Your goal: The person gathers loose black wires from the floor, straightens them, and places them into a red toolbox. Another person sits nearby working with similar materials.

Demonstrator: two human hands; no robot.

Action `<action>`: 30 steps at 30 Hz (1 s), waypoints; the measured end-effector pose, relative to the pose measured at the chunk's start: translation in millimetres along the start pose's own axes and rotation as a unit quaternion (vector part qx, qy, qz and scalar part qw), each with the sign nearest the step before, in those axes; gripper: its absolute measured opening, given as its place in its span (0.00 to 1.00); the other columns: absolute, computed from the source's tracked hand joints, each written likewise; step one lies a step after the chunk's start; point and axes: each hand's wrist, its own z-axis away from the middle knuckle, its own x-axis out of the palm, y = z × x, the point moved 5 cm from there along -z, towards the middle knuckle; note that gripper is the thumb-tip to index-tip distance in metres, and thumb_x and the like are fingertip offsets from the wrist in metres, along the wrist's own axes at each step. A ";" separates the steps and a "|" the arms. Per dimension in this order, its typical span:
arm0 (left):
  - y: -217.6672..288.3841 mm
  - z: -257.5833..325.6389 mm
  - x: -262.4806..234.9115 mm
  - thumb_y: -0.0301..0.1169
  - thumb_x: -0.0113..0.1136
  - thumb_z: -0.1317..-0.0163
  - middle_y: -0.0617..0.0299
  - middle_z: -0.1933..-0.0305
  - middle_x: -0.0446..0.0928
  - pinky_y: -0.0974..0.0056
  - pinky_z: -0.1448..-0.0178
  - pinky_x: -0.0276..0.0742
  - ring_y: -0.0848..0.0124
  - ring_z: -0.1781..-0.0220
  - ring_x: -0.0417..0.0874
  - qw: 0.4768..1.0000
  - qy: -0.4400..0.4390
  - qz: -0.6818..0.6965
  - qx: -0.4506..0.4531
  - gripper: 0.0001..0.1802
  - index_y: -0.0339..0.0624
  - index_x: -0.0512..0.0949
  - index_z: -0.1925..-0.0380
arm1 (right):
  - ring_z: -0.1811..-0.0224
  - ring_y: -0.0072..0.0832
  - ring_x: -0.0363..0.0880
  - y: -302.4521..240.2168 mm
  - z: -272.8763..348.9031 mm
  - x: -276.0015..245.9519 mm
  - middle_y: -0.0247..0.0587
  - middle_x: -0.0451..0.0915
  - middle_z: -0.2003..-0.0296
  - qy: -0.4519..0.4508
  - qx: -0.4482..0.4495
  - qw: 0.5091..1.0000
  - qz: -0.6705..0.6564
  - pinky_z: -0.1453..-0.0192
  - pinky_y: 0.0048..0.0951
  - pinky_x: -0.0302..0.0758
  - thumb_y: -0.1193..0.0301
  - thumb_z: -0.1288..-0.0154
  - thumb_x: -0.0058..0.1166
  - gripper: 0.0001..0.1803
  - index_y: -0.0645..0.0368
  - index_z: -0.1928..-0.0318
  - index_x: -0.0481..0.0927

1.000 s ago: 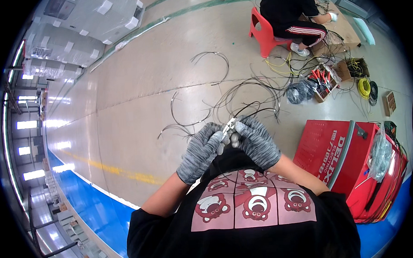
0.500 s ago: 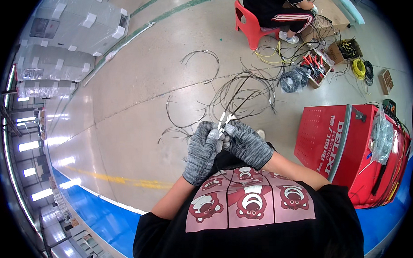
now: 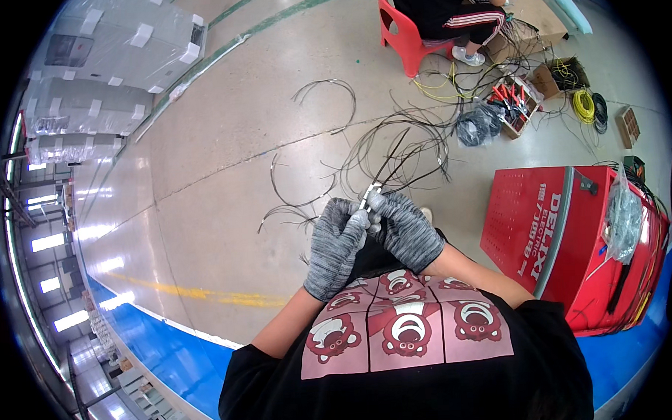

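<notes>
Both my hands wear grey knit gloves and meet in front of my chest. My left hand [image 3: 332, 240] is closed, its thumb and fingers pinching black wires with white sleeve-like pieces [image 3: 369, 195] around their near ends. My right hand [image 3: 405, 227] pinches the same wires from the other side, close to the left fingertips. Beyond the fingers the black wires [image 3: 388, 161] run forward and overlap the loops on the floor behind. The gloves hide the gripped ends.
Loose black wire loops [image 3: 326, 103] lie on the floor ahead. A red cabinet [image 3: 525, 225] stands at my right. Further off are a box of red-handled tools [image 3: 516, 106], yellow and black wire coils [image 3: 583, 107], and a seated person [image 3: 447, 13] on a red chair [image 3: 402, 37].
My hands have shifted slightly right and stay together. The white pieces have changed angle between my fingers, and the black wires now show more plainly beyond them.
</notes>
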 end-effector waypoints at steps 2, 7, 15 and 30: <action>-6.9 -0.9 -2.2 0.30 0.49 0.33 0.70 0.74 0.70 0.78 0.70 0.63 0.85 0.74 0.65 1.000 -0.004 0.004 -0.017 0.05 0.41 0.69 0.67 | 0.74 0.16 0.70 -0.9 -1.6 -3.5 0.28 0.72 0.75 0.015 -0.003 0.999 -0.029 0.69 0.17 0.70 0.65 0.33 0.51 0.09 0.57 0.64 0.75; -6.9 -2.2 0.6 0.31 0.50 0.33 0.70 0.75 0.69 0.78 0.72 0.62 0.85 0.76 0.64 1.000 -0.009 0.010 0.004 0.06 0.42 0.70 0.67 | 0.74 0.14 0.71 -7.0 2.3 8.4 0.27 0.73 0.74 0.026 0.012 1.000 0.003 0.70 0.16 0.71 0.69 0.35 0.53 0.05 0.56 0.65 0.75; -4.8 0.2 0.0 0.31 0.49 0.32 0.70 0.74 0.69 0.77 0.72 0.62 0.84 0.75 0.65 1.000 -0.014 -0.007 -0.012 0.06 0.42 0.70 0.67 | 0.70 0.14 0.72 -10.7 -8.1 -18.4 0.28 0.75 0.70 0.075 -0.026 0.993 -0.092 0.68 0.16 0.72 0.70 0.36 0.54 0.07 0.57 0.60 0.77; -13.5 -3.0 -4.3 0.29 0.49 0.33 0.71 0.75 0.67 0.76 0.72 0.63 0.84 0.76 0.64 0.998 0.016 -0.066 0.013 0.05 0.43 0.69 0.68 | 0.67 0.20 0.78 -9.2 4.4 -15.9 0.32 0.79 0.68 0.063 0.013 0.992 0.104 0.64 0.17 0.76 0.67 0.35 0.54 0.08 0.57 0.60 0.77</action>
